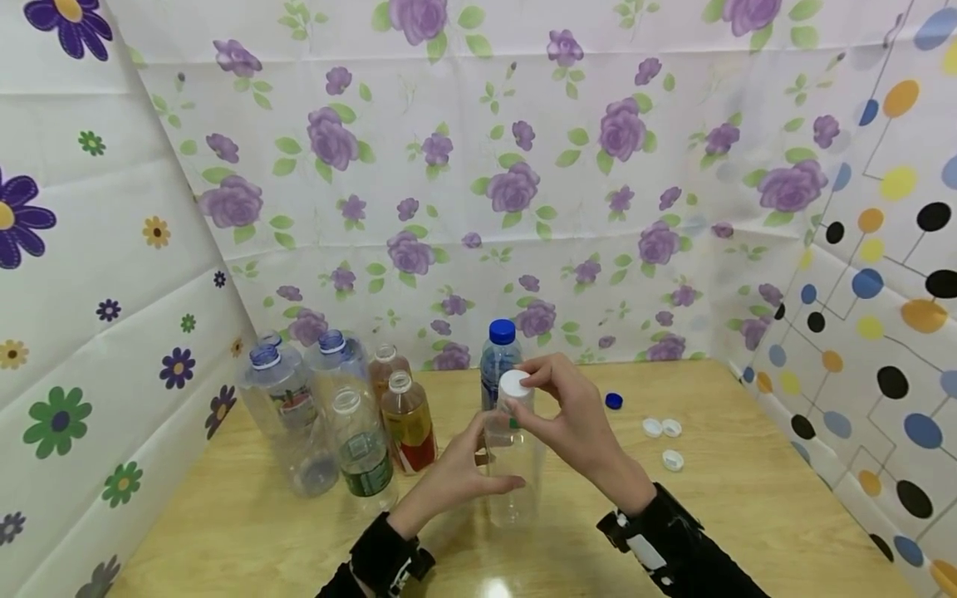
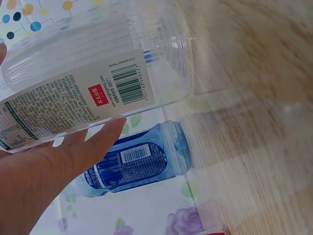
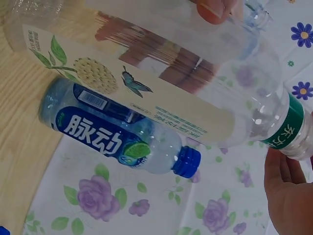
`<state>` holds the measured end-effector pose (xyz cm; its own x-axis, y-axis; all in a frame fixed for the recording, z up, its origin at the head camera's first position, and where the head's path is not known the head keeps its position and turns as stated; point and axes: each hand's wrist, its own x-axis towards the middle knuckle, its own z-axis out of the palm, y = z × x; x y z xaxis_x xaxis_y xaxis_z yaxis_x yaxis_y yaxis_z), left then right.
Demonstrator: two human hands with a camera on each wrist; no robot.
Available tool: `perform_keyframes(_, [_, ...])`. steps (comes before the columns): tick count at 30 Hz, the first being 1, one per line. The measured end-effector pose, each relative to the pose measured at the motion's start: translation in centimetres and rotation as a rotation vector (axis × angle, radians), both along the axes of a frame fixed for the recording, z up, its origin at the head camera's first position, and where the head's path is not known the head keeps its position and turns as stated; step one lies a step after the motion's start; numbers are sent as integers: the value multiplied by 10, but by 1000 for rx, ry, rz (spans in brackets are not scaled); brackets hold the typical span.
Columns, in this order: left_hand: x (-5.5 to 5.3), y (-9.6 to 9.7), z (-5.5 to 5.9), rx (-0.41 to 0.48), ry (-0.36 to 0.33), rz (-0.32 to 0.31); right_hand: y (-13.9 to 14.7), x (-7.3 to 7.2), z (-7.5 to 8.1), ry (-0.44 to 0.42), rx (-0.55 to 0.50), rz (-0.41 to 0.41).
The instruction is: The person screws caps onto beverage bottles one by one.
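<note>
A clear plastic bottle (image 1: 512, 502) with a pale printed label stands upright near the middle of the table. My left hand (image 1: 452, 477) grips its side, thumb in front and fingers reaching behind. Over the top, my right hand (image 1: 571, 411) pinches a white cap (image 1: 514, 383) between thumb and fingers, at the bottle's mouth. The right wrist view shows a green band (image 3: 286, 122) around the neck, just below the cap. Right behind it stands a blue-labelled drink bottle (image 1: 501, 359) with a blue cap on.
Several uncapped bottles cluster at left, among them a large clear one (image 1: 280, 415), a green-labelled one (image 1: 366, 465) and a yellow-and-red-labelled one (image 1: 411, 423). At right lie a blue cap (image 1: 614, 401) and white caps (image 1: 672, 460). Flowered cloth (image 1: 449, 166) hangs behind the table (image 1: 598, 531).
</note>
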<state>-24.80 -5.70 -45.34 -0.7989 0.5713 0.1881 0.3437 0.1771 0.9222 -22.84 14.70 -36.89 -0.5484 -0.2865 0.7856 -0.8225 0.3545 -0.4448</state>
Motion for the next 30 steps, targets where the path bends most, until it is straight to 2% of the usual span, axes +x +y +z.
perform_keyframes(3, [-1,0,0,7,-6,1,1,1,3,-3,31,-6])
perform_keyframes(7, [-1,0,-3,14,-36,-8,6,4,11,-28,138,-5])
perform_keyframes(11, [0,-1,-4,11,-52,-17,13,6,27,-23,310,18])
perform_keyframes(18, [0,0,0,25,-37,-22,23,-4,67,76,668,134])
perform_keyframes(21, [0,0,1,31,-43,-28,26,-9,80,54,773,179])
perform_keyframes(27, [2,0,3,18,-60,-31,25,-11,92,-29,833,190])
perform_keyframes(30, [9,0,12,11,-78,-36,22,-9,94,-42,842,147])
